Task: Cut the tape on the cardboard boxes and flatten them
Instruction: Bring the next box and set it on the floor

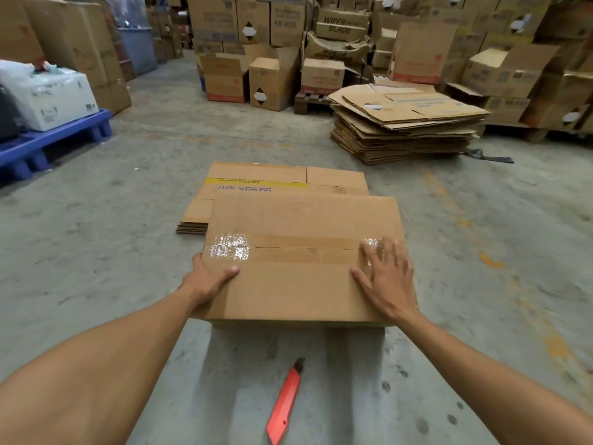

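A brown cardboard box (298,284) stands on the concrete floor in front of me, its top seam covered by shiny clear tape (288,247). My left hand (205,279) grips the box's left edge, thumb lying on top and fingers hidden down the side. My right hand (386,274) lies flat on the top near the right edge, fingers spread over the tape's end. A red utility knife (285,401) lies on the floor close to me, apart from both hands. Behind the box sits a low pile of flattened boxes (272,184).
A taller stack of flattened cardboard (404,123) sits at the right rear. Piled cartons (272,43) fill the back and right. On the left, a blue pallet (48,142) carries a white wrapped bundle (48,94). Bare concrete floor (112,220) surrounds the box.
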